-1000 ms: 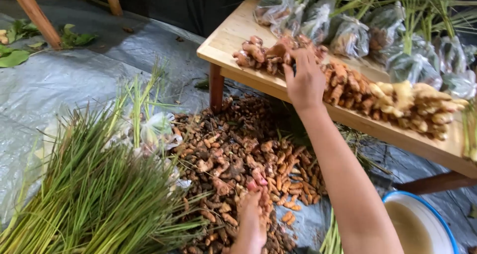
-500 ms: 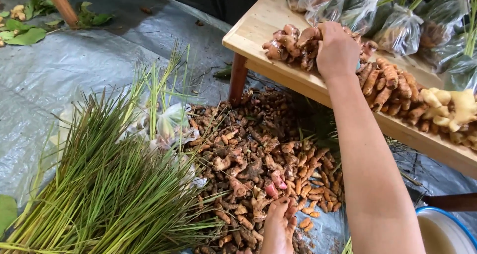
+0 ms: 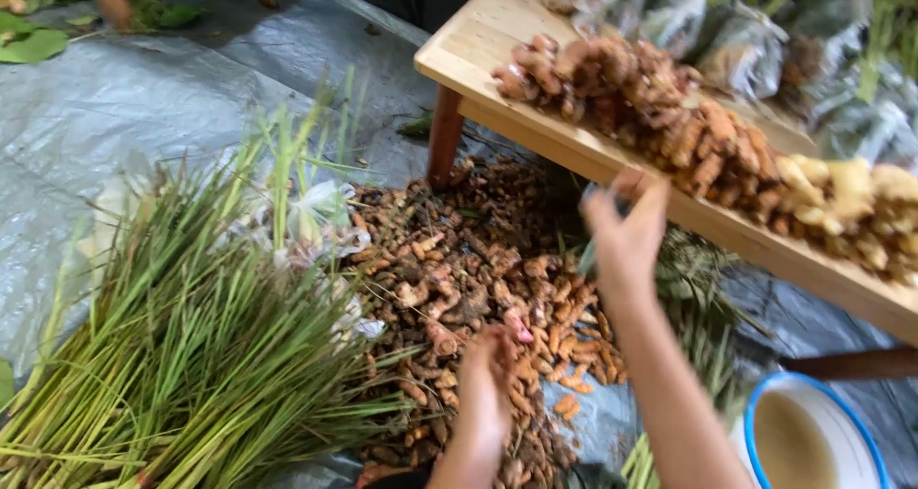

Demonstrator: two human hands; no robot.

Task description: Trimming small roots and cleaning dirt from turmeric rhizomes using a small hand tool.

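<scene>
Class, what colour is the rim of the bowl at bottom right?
Blue rim, white inside; head view.

Single head view, close, looking steeply down at floor.

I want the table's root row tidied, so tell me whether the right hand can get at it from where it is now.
Probably yes: the right hand hangs just off the wooden table edge, with nothing between it and the root row.

I see a loose heap of brown and orange roots (image 3: 478,288) spread on the grey sheet beside the table leg. More roots (image 3: 669,130) lie in a row along the table edge.
</scene>
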